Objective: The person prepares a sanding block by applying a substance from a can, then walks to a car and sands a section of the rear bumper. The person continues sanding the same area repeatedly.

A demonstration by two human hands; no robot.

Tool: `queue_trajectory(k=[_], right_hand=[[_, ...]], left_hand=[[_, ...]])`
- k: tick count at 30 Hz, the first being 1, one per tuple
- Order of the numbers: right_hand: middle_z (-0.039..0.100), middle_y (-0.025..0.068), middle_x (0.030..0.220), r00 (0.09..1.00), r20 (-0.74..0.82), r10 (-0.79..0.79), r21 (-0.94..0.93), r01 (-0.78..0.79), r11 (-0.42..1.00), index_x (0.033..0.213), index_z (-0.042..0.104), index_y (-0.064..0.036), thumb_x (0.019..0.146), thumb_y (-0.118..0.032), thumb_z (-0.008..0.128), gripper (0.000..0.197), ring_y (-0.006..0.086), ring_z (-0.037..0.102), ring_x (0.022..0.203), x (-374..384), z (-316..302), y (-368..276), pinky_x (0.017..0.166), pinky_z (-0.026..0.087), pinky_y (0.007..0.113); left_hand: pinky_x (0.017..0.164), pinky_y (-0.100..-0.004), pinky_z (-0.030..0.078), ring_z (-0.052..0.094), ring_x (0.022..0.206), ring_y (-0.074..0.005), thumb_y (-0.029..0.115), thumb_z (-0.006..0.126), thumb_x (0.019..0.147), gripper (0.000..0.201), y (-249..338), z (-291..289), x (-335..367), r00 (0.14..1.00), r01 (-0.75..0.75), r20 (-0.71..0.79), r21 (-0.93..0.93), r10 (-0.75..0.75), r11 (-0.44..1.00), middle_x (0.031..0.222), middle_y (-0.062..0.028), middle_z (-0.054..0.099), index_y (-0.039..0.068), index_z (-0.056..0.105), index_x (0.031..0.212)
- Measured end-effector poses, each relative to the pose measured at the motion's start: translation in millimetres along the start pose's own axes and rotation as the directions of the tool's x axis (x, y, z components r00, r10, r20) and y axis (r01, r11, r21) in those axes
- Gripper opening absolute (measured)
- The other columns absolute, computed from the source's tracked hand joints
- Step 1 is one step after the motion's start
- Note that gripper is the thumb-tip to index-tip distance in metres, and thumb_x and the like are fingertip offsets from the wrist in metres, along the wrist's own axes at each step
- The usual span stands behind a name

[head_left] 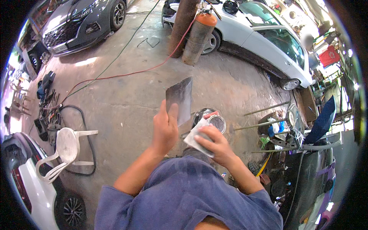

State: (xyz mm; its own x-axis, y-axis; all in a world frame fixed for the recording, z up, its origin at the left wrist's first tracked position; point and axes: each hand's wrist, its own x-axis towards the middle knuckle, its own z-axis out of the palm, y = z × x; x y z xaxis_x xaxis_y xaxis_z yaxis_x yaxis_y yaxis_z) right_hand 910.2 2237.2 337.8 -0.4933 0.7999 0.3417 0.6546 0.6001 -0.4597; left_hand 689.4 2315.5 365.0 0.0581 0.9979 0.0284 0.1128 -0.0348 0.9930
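Observation:
My left hand (165, 126) is raised in front of me and grips a thin, dark grey rectangular sheet (180, 97) by its lower edge, with the thumb lying on its near face. The sheet stands roughly upright and looks stiff; its exact kind is unclear. In my right hand (216, 143) is a pale grey flat rectangular pad (195, 138), tilted, with fingers spread across its top. The two held pieces are apart. Just beyond the right hand, a round open tin (217, 122) and a small red piece (211, 114) show, partly hidden by the hand and pad.
A white plastic chair (68, 145) stands to the left beside a black hose (92, 153). Red hose (130, 73) crosses the floor to a gas cylinder (198, 38). A dark car (76, 27) and white cars (245, 34) surround the area. Metal rods (264, 109) jut in from the right.

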Motion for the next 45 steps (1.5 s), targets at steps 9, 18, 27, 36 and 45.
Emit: queue_trajectory(k=[9,18,27,36,45], right_hand=[[0.047,0.0178,0.138,0.979,-0.199,-0.049,0.197,0.089,0.976,0.130,0.064,-0.0170,0.075,-0.010,0.080,0.057,0.0392,0.047,0.133,19,1,-22,0.113,0.036,0.055],[0.051,0.0169,0.136,0.966,-0.094,0.241,0.238,-0.213,0.947,0.135,0.059,-0.0148,0.076,0.008,0.068,0.064,0.0342,0.052,0.127,-38,47,46,0.108,0.043,0.042],[0.065,0.0153,0.121,0.652,0.076,0.754,0.972,0.120,-0.202,0.128,0.056,0.0004,0.079,0.013,0.053,0.051,0.0316,0.062,0.116,22,25,44,0.103,0.047,0.047],[0.059,0.0170,0.131,0.693,0.004,0.721,0.996,0.063,-0.066,0.140,0.045,0.0009,0.075,0.011,0.055,0.067,0.0327,0.056,0.126,-4,-5,11,0.111,0.040,0.048],[0.048,0.0217,0.139,0.913,-0.382,0.141,0.300,-0.022,0.954,0.145,0.042,-0.0071,0.078,0.018,0.054,0.072,0.0383,0.045,0.135,15,6,-29,0.108,0.041,0.047]], left_hand=[[0.086,-0.0356,0.054,0.064,0.096,-0.0181,0.020,0.049,0.105,0.026,-35,33,-25,0.915,0.332,0.130,-0.781,-0.382,0.530,0.111,-0.0094,0.063,0.001,0.051,0.123],[0.089,-0.0394,0.056,0.066,0.099,-0.0222,0.020,0.050,0.104,0.027,-45,31,-36,0.907,0.294,0.079,-0.823,-0.415,0.486,0.111,-0.0095,0.065,0.002,0.052,0.123],[0.089,-0.0395,0.056,0.066,0.101,-0.0221,0.021,0.059,0.100,0.033,-31,27,-25,0.850,0.510,0.375,-0.760,-0.370,0.403,0.113,-0.0100,0.066,0.002,0.051,0.127],[0.088,-0.0379,0.056,0.065,0.102,-0.0206,0.020,0.058,0.101,0.032,-56,2,6,0.936,0.308,0.112,-0.720,-0.334,0.622,0.116,-0.0106,0.064,0.002,0.052,0.126],[0.091,-0.0347,0.050,0.062,0.101,-0.0193,0.020,0.052,0.104,0.030,-51,40,-16,0.946,0.273,0.090,-0.739,-0.311,0.616,0.116,-0.0109,0.063,0.000,0.051,0.127]])
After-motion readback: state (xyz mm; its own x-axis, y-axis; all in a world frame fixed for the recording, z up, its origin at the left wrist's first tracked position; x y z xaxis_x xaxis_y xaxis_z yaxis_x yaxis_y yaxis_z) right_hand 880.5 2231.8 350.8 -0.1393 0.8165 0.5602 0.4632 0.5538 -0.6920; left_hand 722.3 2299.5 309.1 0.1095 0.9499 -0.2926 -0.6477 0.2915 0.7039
